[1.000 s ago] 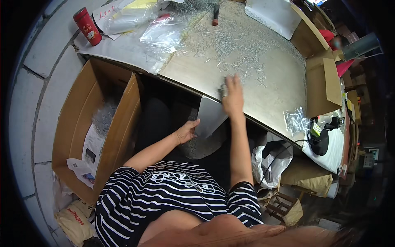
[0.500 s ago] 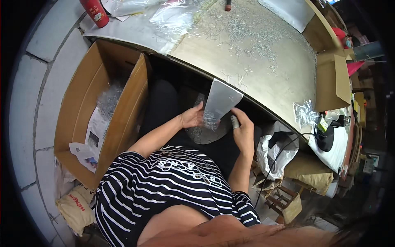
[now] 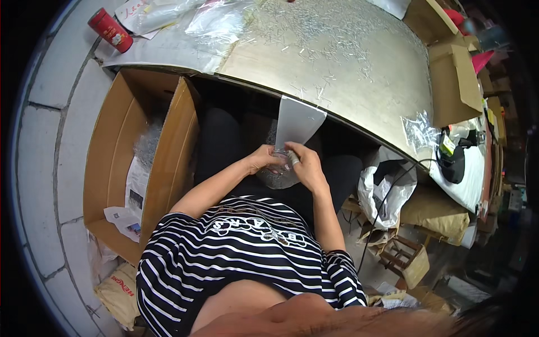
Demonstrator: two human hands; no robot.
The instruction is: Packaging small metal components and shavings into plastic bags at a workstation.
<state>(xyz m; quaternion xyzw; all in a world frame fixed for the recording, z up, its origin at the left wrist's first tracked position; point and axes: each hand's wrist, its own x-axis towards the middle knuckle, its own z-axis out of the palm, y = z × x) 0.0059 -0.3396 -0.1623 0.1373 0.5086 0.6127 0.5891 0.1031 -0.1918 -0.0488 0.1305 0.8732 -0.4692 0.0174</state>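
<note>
A translucent grey-white sheet [image 3: 301, 119] hangs from the table's front edge down toward my lap. Just under its lower end, my left hand [image 3: 265, 159] and my right hand [image 3: 306, 164] meet with fingers closed around a clear plastic bag [image 3: 282, 180]. Small shiny pieces glint in the bag; its mouth is mostly covered by my fingers. A pale wrap goes round one finger of the right hand. On the table [image 3: 264, 64] above lie many loose thin shiny pieces [image 3: 337, 42].
To my left stands an open cardboard box [image 3: 106, 163] holding clear bags and printed paper. A red can [image 3: 110, 31] and clear plastic film [image 3: 216, 22] lie on the far left. A carton [image 3: 457, 84], white sack [image 3: 387, 188], black cable [image 3: 387, 196] and wooden stool [image 3: 404, 261] are at right.
My hands were apart on either side of the sheet's lower part; now they have come together below it on the clear bag. The view has shifted slightly.
</note>
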